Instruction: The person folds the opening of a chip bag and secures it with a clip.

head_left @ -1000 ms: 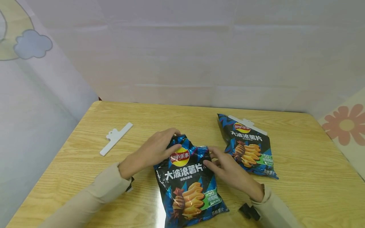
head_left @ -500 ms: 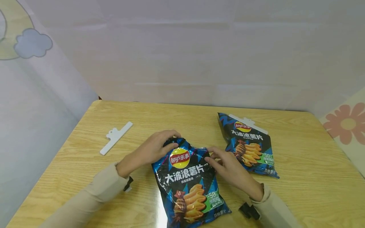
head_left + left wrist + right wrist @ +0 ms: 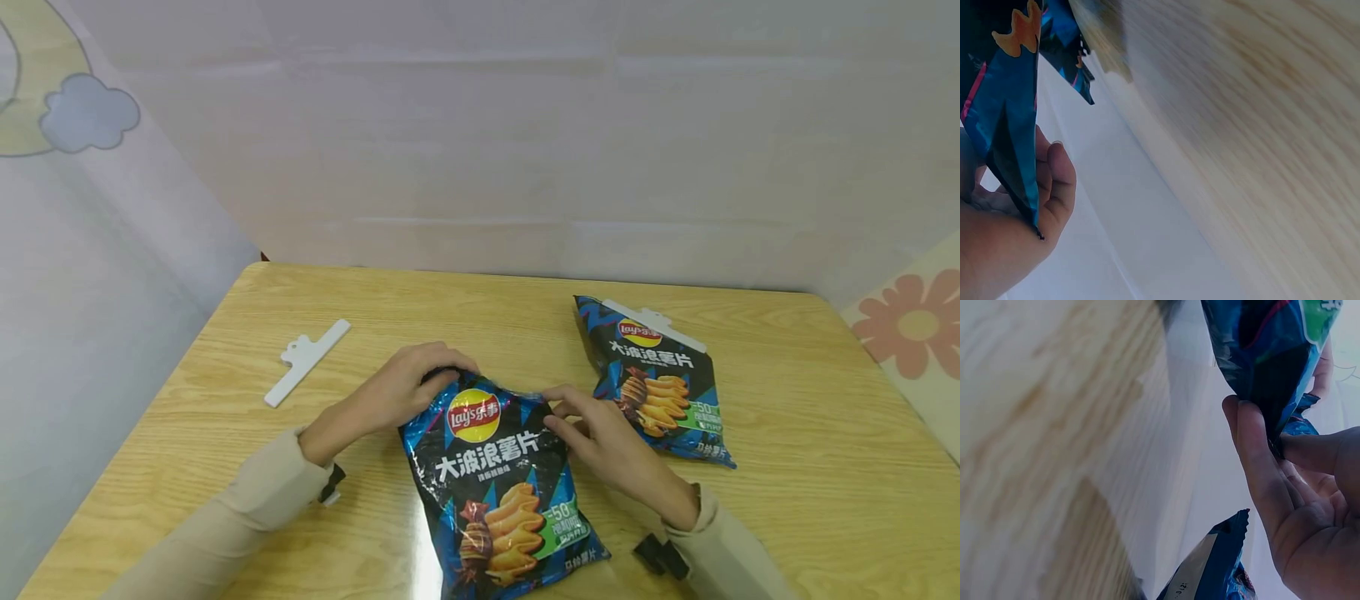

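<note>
A black and blue chip bag (image 3: 495,475) stands tilted over the near middle of the table, printed front toward me. At its upper left corner my left hand (image 3: 408,383) grips the foil, thumb in front and fingers over the top edge. My right hand (image 3: 607,442) pinches the upper right edge between thumb and fingers. In the right wrist view, the right hand (image 3: 1310,506) has the bag's corner (image 3: 1272,381) between thumb and fingertips. The left wrist view has the left hand (image 3: 1016,231) partly behind the blue foil (image 3: 1013,137).
A second chip bag (image 3: 660,392) lies at the back right, a white clip (image 3: 652,325) across its top. Another white clip (image 3: 306,362) lies loose on the left of the wooden table (image 3: 187,433). Pale cloth (image 3: 480,150) hangs behind the table's back edge.
The bag's top edge has come slightly lower and its notched middle has been drawn straighter. My left fingers have curled further over the left corner. The clips and the second bag stay put.
</note>
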Tool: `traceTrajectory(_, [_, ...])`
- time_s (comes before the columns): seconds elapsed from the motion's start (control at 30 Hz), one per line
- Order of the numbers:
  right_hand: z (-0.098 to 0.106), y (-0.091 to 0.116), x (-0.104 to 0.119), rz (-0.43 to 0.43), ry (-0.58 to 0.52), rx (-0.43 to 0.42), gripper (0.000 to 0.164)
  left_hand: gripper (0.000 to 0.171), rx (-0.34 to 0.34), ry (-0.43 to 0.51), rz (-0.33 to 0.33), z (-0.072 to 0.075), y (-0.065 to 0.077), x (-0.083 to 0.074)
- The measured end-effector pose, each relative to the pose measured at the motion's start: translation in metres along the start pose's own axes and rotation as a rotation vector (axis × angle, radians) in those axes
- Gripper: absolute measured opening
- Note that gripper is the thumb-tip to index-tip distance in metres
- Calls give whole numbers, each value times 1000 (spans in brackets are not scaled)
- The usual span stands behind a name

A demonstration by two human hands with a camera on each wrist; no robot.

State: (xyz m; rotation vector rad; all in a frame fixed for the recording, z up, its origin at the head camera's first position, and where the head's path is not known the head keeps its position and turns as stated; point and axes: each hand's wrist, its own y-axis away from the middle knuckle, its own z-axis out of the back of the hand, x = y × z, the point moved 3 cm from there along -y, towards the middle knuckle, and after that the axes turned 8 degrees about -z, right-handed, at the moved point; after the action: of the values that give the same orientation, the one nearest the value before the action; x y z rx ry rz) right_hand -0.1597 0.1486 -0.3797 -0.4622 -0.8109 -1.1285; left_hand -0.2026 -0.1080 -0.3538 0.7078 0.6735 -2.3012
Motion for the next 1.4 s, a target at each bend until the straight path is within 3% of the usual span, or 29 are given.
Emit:
traceTrajectory(0.33, [1, 1, -2, 49, -33, 34, 23, 32, 5, 36, 16, 3, 4, 0])
traceTrajectory(0.63, [3, 3, -1, 12, -86, 88, 25, 30, 11, 43, 44, 3, 6, 0])
traceTrajectory(0.87, [3, 3, -1, -34, -93, 83, 25, 30, 46, 54, 110, 2, 7, 0])
traceTrajectory(1.07, [2, 2, 0, -33, -82, 70, 19, 26, 38, 18, 97, 2, 8, -1])
traceTrajectory(1.4, [-1, -1, 0, 27, -53, 52, 16, 17, 15, -66, 148, 2, 6, -4])
